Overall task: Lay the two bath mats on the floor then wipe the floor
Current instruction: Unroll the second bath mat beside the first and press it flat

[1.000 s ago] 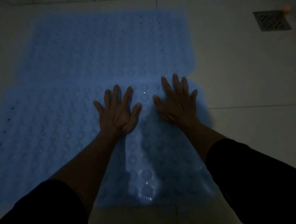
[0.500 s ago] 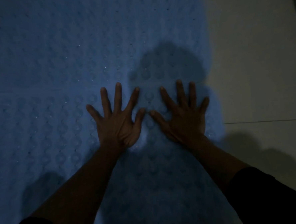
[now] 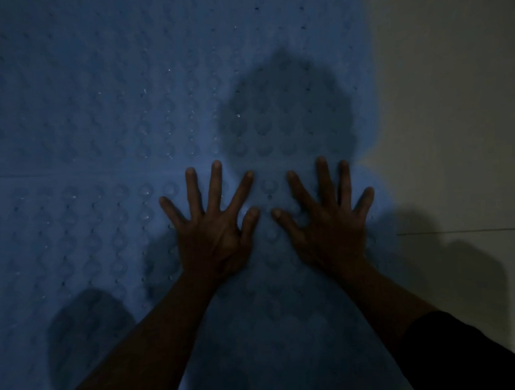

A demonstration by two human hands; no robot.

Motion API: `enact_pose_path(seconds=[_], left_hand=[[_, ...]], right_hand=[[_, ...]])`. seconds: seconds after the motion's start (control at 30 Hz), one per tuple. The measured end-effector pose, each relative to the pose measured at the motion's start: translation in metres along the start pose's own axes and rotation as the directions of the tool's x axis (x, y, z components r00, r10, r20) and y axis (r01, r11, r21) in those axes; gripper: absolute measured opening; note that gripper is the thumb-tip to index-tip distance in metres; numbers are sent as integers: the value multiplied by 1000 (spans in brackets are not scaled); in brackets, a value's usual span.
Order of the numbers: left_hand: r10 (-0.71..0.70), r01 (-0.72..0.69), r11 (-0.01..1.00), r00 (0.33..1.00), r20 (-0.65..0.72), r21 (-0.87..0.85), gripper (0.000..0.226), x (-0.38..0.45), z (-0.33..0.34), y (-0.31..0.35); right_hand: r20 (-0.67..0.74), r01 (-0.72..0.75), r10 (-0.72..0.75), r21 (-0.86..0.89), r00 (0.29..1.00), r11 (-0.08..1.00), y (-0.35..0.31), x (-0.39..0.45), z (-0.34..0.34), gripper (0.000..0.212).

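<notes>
Head view, and it's pretty dim in here. Two blue bath mats cover most of the floor in sight. The near mat (image 3: 73, 266) fills the lower part of the view from 9 o'clock through 6, and the far mat (image 3: 122, 82) takes up the top from about 10 to 1 o'clock. They meet along a straight seam running across the middle, edge against edge as far as I can tell; whether one laps over the other I can't say. Both have rows of round raised bumps, with a few tiny glints on them.

The left hand (image 3: 213, 233) lies flat, palm down, on the near mat just below the seam, fingers spread wide and gripping nothing. The right hand (image 3: 330, 229) is right beside it at 3 o'clock of the left — also flat, also fanned out, thumbs nearly meeting but not touching. The fingertips of both reach up close to the seam.

Bare forearms run down toward 6 o'clock, and a dark sleeve (image 3: 459, 354) shows at about 4 o'clock.

Pale floor tile (image 3: 457, 122) takes the whole right side, with a thin grout line at 3 o'clock. A rounded shadow sits on the far mat at 12 o'clock — right above the hands.
</notes>
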State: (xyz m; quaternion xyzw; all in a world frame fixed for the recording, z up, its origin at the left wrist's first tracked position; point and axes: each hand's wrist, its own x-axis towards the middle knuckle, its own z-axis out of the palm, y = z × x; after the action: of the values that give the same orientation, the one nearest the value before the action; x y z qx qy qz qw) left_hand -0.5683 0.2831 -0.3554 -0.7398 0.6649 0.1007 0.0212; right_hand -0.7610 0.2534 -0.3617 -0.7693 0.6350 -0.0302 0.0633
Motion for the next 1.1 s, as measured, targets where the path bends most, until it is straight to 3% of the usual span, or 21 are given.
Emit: enact_pose_path(seconds=[0.37, 0.43, 0.53, 0.63, 0.9, 1.0, 1.1], left_hand=[[13, -5, 996, 996, 85, -88, 73, -3, -4, -12], [-56, 64, 991, 996, 71, -116, 69, -22, -7, -27], [-208, 212, 970, 977, 46, -116, 64, -66, -5, -64], [-197, 199, 978, 979, 46, -59, 60, -88, 1, -87], [-161, 161, 987, 985, -62, -18, 59, -89, 6, -93], [-162, 162, 987, 987, 21, -5, 59, -88, 2, -92], [-178, 200, 978, 950, 258, -61, 60, -77, -17, -98]], right_hand=[[247, -118, 117, -7, 962, 993, -14, -1, -11, 69], [203, -90, 84, 20, 976, 996, -33, -16, -13, 65], [115, 95, -103, 74, 988, 993, -73, -45, -6, 62], [127, 168, -174, 60, 977, 984, -95, -58, 7, 61], [147, 168, -169, 17, 975, 986, -103, -56, 11, 60], [208, 156, -161, 39, 965, 987, -102, -55, 9, 60], [395, 160, -183, 92, 900, 983, -101, -42, -9, 61]])
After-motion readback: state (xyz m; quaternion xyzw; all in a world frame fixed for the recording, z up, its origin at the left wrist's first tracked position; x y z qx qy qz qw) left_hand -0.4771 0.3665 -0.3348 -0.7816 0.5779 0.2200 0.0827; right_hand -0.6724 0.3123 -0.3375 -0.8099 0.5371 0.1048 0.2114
